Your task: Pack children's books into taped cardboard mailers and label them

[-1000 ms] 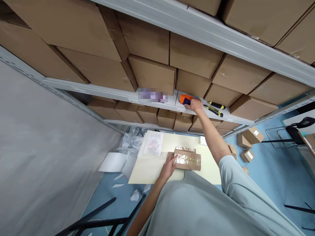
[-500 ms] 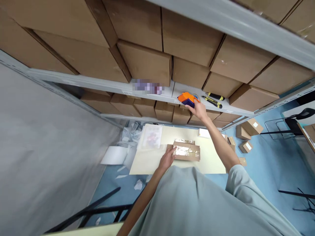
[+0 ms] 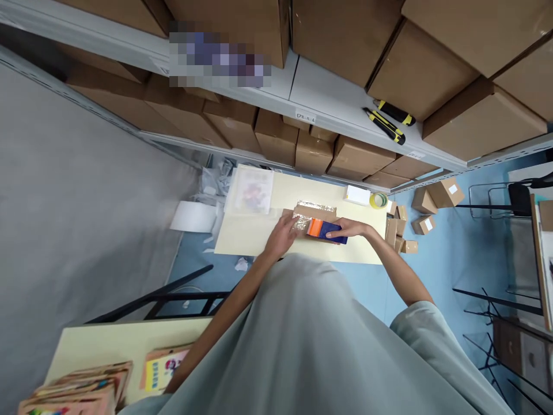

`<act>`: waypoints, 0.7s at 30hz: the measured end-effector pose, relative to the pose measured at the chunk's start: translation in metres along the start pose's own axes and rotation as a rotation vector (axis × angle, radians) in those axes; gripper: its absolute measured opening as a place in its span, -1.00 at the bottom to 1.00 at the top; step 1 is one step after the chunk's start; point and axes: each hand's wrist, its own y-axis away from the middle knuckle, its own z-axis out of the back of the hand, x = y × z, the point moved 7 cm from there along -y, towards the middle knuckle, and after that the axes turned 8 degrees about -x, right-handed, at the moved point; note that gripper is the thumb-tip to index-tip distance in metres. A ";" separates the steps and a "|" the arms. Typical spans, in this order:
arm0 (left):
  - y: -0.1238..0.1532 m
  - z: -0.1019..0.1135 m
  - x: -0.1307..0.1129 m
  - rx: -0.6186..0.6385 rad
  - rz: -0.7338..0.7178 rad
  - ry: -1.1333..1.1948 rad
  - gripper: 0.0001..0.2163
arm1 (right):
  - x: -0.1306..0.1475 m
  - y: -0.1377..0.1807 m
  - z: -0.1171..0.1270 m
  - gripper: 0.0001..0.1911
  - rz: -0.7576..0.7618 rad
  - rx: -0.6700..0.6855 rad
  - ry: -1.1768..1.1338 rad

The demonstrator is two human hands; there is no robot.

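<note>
On the cream table (image 3: 276,236) lies a small cardboard box (image 3: 322,212) with shiny clear tape across it. My left hand (image 3: 281,231) grips its left end, thumb and fingers at the edge. An orange and navy tape dispenser (image 3: 322,228) is in my right hand (image 3: 349,227), held low over the box and covering part of its top. From here I cannot tell whether the dispenser touches the cardboard.
Cardboard boxes (image 3: 276,135) fill the shelves ahead. Two utility knives (image 3: 389,122) lie on the shelf. A tape roll (image 3: 379,200) and a white box (image 3: 357,195) stand at the table's back right. Books (image 3: 86,386) are stacked on a table at lower left.
My right hand has brought the tape dispenser down from shelf height to the box. My left hand has stayed at the box's left end. The view has tilted downward.
</note>
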 end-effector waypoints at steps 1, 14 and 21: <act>0.001 0.004 -0.006 -0.041 -0.002 0.012 -0.55 | -0.001 0.000 0.000 -0.36 0.015 0.013 -0.012; 0.014 -0.012 -0.033 0.150 0.449 0.566 -0.34 | -0.004 0.005 0.003 -0.33 0.060 0.036 -0.022; 0.013 -0.017 -0.040 0.136 0.417 0.552 -0.45 | -0.011 0.006 0.003 -0.33 0.039 0.011 -0.040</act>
